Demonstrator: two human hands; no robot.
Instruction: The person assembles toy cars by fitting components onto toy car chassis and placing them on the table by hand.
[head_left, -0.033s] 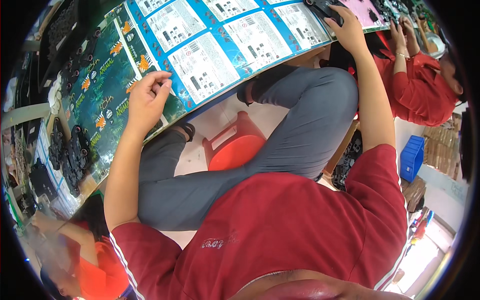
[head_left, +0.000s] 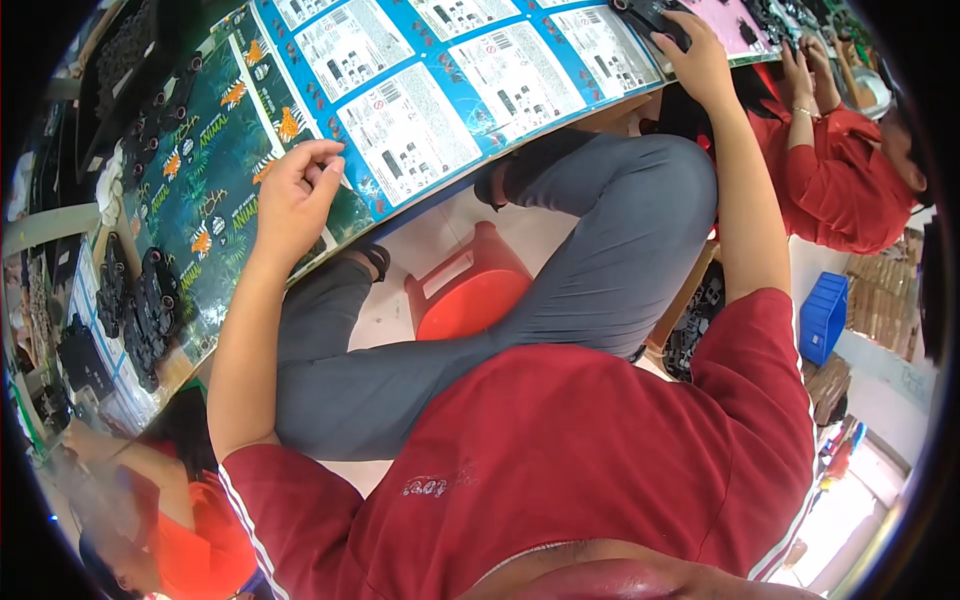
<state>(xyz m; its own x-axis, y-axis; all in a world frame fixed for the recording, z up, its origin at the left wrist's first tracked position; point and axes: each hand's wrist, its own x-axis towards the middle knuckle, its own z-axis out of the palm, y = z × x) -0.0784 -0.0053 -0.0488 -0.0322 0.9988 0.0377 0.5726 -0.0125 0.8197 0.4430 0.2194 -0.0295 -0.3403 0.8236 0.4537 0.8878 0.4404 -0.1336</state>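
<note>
At the table's far right edge, my right hand has its fingers and thumb curved round a black plastic part with a round, wheel-like piece at its left end. The view's upper rim cuts off some of that part. My left hand lies at the near edge of the table, over the border between a green animal-print sheet and a blue sheet with white printed labels. Its fingers are loosely curled, and nothing shows in them.
Black plastic parts are heaped at the table's left end, with more along its far left side. A red stool stands below. One co-worker in red sits at right, another in orange at lower left. A blue crate is at right.
</note>
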